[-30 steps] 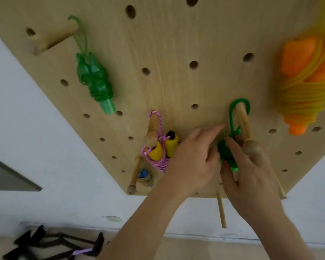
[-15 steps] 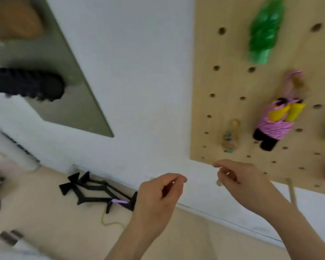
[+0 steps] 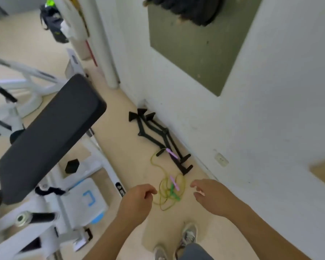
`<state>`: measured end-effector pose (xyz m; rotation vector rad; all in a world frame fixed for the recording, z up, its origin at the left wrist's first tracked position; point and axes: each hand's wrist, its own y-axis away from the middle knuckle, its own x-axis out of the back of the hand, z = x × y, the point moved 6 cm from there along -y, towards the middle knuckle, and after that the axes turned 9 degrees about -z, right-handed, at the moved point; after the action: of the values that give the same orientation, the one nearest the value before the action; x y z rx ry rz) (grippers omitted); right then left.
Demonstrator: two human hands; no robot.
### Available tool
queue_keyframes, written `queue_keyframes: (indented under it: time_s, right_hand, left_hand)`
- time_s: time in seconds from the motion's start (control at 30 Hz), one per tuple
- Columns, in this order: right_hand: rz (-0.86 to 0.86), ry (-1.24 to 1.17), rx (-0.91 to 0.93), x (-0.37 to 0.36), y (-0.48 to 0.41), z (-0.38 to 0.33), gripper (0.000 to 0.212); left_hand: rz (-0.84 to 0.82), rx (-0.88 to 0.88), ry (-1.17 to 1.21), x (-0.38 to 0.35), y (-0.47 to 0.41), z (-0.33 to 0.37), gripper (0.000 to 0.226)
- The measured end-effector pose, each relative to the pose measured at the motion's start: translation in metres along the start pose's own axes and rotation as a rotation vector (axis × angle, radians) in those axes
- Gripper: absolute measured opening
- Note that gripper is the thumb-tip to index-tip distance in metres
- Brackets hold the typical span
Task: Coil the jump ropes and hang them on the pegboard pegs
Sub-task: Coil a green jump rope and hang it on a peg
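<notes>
No readable text, label, brand or number anywhere.

Left hand point(image 3: 137, 199), right hand point(image 3: 212, 196), uncoiled jump rope point(image 3: 167, 192) on floor point(image 3: 131, 166)

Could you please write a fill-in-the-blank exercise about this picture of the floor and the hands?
The loose jump rope lies on the ____.
The left hand and the right hand hold ____.
The black rack lies beside the white ____.
The bench pad is coloured ____.
Missing words: floor; nothing; wall; black.
</notes>
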<state>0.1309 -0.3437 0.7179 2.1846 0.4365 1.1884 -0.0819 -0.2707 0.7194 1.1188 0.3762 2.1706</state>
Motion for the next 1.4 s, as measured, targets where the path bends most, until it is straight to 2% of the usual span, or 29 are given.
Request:
queue_keyframes:
  time_s: [0.17,0.33,0.57,0.7,0.83,0.93,1.03,1.1,1.23,1.3,1.4]
  right_hand:
    - [-0.153,-0.158,-0.099,-0.080,-0.106,0.034,0.043]
    - [-0.291,-0.198,-0.171,-0.170,-0.194,0.098,0.048]
    - [-0.283,-0.162,-0.123,-0.284,-0.348,0.188,0.066]
    - [-0.223,-0.273,-0.107,-0.354,-0.449,0.234,0.075]
    - [-0.167,-0.364,-0.048,-0.399,-0.513,0.261,0.080]
    - [-0.137,-0.492,-0.057,-0.410,-0.536,0.275,0.080]
    - [-0.089,-0.796,-0.098,-0.395,-0.531,0.272,0.083]
    - [-0.033,-0.958,-0.101,-0.368,-0.513,0.255,0.085]
    - [0.046,-1.145,0.016,-0.271,-0.452,0.177,0.085]
    - [0.145,-1.160,0.059,-0.201,-0.410,0.134,0.071]
    - [0.434,-1.009,0.035,-0.073,-0.329,0.082,0.027]
  left_hand:
    - [-0.068,0.171,0.068,-0.057,-0.068,-0.089,0.031]
    - [-0.187,0.237,0.038,-0.154,-0.150,-0.153,0.026]
    - [-0.236,0.277,0.060,-0.312,-0.294,-0.250,0.033]
    - [-0.220,0.179,-0.035,-0.392,-0.400,-0.302,0.041]
    - [-0.157,0.161,-0.202,-0.431,-0.503,-0.338,0.047]
    - [-0.209,0.226,-0.282,-0.444,-0.546,-0.352,0.043]
    - [-0.098,0.187,-0.054,-0.426,-0.536,-0.340,0.026]
    - [-0.010,0.124,0.108,-0.389,-0.508,-0.311,0.020]
    - [0.018,-0.039,0.273,-0.273,-0.433,-0.211,0.029]
    - [0.035,-0.113,0.315,-0.200,-0.395,-0.152,0.035]
    - [0.051,-0.299,0.298,-0.090,-0.332,-0.059,0.039]
